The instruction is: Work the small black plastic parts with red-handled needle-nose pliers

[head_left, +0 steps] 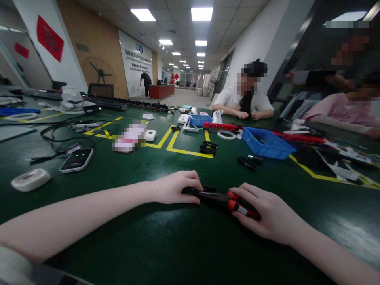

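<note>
My right hand (pixel 268 215) is closed around the red-and-black handles of a pair of pliers (pixel 228 202), which lie low over the green table (pixel 166 241) with the jaws pointing left. My left hand (pixel 175 188) rests on the table with fingers curled over a small black part (pixel 190 190) at the jaws of the pliers. Most of that part is hidden under the fingers. Several more small black parts (pixel 247 162) lie on the table beyond my hands, with another cluster of black parts (pixel 208 147) further back.
A blue bin (pixel 267 144) stands at the right, a smaller blue tray (pixel 199 120) farther back. A phone (pixel 76 159), a white tape roll (pixel 30 179) and black cables (pixel 56 136) lie left. Yellow lines mark the table. Other people sit at the far right side.
</note>
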Action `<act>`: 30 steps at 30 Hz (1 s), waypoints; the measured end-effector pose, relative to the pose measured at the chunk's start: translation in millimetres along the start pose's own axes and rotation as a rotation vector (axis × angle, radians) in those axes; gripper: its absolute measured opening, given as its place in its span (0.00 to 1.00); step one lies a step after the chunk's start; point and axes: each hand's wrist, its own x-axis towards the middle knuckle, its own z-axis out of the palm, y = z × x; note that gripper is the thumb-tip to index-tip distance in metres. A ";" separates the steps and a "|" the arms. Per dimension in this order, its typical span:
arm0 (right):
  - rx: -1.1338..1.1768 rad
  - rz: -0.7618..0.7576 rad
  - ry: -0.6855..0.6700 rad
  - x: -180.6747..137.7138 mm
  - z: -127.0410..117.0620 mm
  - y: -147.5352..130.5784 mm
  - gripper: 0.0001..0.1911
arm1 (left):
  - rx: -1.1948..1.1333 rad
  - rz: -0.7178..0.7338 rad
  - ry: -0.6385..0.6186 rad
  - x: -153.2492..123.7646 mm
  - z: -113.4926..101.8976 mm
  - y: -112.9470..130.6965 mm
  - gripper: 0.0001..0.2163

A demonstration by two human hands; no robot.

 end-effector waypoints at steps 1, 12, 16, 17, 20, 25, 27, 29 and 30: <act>0.009 0.009 -0.009 -0.1 0.1 -0.3 0.17 | 0.000 -0.004 -0.002 0.1 0.0 0.0 0.10; 0.035 0.032 -0.064 2.4 -3.8 1.0 0.16 | 0.001 -0.009 -0.008 0.0 -0.4 1.5 0.09; 0.020 0.027 -0.079 2.1 -6.7 1.3 0.17 | 0.001 -0.014 -0.004 0.3 0.2 0.9 0.09; 0.016 0.028 -0.082 2.2 -6.9 1.3 0.17 | -0.002 -0.014 -0.001 0.2 0.3 0.9 0.09; 0.023 0.030 -0.092 2.5 -6.6 1.2 0.16 | -0.007 -0.015 0.001 0.0 0.2 1.1 0.09; 0.047 0.044 -0.099 1.3 -4.5 2.0 0.17 | 0.005 -0.020 -0.008 -0.4 -0.1 0.8 0.10; 0.046 0.044 -0.091 0.5 -3.0 2.6 0.17 | 0.007 -0.020 -0.010 -0.5 -0.1 0.6 0.10; 0.042 0.038 -0.075 0.0 -1.4 3.0 0.16 | 0.009 -0.017 -0.008 -0.6 -0.2 0.6 0.09; 0.041 0.036 -0.069 -0.1 -0.7 3.0 0.16 | 0.010 -0.013 -0.006 -0.6 -0.2 0.7 0.09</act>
